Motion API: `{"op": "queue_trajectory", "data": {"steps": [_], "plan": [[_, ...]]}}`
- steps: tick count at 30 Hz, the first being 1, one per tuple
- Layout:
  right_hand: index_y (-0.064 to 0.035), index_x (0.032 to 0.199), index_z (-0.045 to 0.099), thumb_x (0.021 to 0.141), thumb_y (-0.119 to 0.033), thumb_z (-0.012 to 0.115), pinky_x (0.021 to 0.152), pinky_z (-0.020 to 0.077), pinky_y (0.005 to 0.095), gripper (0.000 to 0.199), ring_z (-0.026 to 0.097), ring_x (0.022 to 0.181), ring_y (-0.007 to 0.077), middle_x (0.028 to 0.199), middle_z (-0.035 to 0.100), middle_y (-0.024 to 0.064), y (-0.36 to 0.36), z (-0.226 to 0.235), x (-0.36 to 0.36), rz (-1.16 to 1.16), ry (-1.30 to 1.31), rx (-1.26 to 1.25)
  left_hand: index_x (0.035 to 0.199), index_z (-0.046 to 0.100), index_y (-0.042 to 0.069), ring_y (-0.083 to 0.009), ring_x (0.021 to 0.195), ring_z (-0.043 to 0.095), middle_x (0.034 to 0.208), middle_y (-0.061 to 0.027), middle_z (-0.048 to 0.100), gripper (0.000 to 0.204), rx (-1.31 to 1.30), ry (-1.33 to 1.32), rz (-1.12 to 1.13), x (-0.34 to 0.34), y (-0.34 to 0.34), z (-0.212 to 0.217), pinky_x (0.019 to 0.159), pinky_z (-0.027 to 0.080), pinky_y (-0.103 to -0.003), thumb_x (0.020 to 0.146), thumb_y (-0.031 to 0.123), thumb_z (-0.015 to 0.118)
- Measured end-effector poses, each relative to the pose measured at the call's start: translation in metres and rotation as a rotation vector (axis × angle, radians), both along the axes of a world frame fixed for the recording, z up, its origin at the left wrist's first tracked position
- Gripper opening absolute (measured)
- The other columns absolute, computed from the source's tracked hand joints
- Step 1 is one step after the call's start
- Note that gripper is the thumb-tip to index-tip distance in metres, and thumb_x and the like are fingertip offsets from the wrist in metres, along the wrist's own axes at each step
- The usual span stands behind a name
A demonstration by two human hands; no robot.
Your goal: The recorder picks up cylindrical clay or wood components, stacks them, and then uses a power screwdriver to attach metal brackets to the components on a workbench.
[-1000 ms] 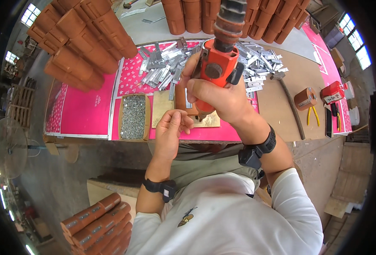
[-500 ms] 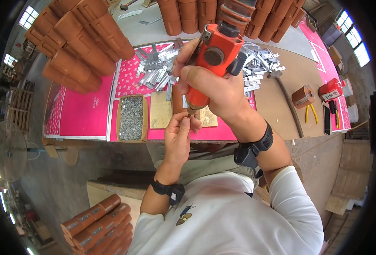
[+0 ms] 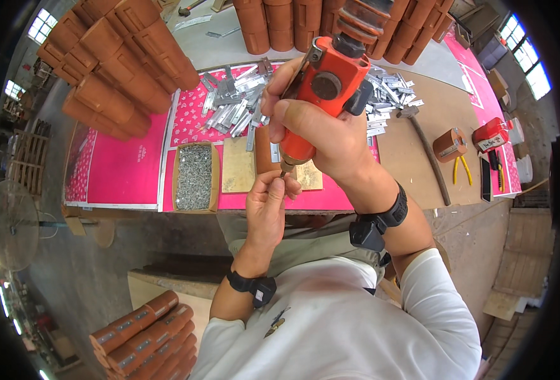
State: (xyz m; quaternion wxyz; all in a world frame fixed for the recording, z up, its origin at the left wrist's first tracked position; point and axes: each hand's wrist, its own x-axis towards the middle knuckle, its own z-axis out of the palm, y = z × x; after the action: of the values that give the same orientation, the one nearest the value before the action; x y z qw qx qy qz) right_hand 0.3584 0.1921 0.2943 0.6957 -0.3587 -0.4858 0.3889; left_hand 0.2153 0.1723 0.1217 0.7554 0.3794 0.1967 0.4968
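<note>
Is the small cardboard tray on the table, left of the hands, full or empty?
Full. The cardboard tray is covered rim to rim with small grey screws; none of its bottom shows. It lies flat, open on top, on the pink sheet.

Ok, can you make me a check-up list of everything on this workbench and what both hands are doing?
Surface: brown workbench partly covered by pink patterned sheets.
Job's things: orange handheld power screwdriver, tip pointing down at the left hand's fingertips; shallow cardboard tray of small grey screws; heap of flat silver metal brackets.
Clutter: yellow-handled pliers, red tool, short brown cylinder, hammer.
Hands: right hand wrapped around the screwdriver; left hand pinching something tiny at the tip, too small to tell.
Cables: nothing seen.
Surroundings: stacks of terracotta-coloured tubes behind the bench and near the floor; standing fan at left.
</note>
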Motion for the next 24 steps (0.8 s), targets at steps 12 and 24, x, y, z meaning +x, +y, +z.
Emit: {"op": "queue_trajectory", "data": {"steps": [12, 24], "plan": [[0.0023, 0.093, 0.062, 0.077, 0.000, 0.062, 0.058, 0.0539, 0.0287, 0.016, 0.065, 0.064, 0.0150, 0.083, 0.067, 0.0106, 0.007, -0.011, 0.001, 0.001, -0.102, 0.022, 0.102, 0.072, 0.000, -0.0228, 0.094, 0.066, 0.106, -0.0109, 0.070, 0.013, 0.733, 0.694, 0.304, -0.007, 0.030, 0.017, 0.081, 0.052, -0.033, 0.091, 0.007, 0.073], [-0.0006, 0.097, 0.065, 0.077, -0.004, 0.072, 0.072, 0.0509, 0.0257, 0.022, 0.059, 0.078, 0.0056, 0.084, 0.066, -0.0002, 0.075, -0.052, 0.001, -0.078, -0.223, 0.171, 0.098, 0.077, 0.004, -0.0289, 0.110, 0.059, 0.116, -0.0091, 0.068, 0.016, 0.976, 0.897, 0.388, 0.008, 0.112, 0.011, 0.095, 0.047, -0.041, 0.084, 0.010, 0.077]]}}
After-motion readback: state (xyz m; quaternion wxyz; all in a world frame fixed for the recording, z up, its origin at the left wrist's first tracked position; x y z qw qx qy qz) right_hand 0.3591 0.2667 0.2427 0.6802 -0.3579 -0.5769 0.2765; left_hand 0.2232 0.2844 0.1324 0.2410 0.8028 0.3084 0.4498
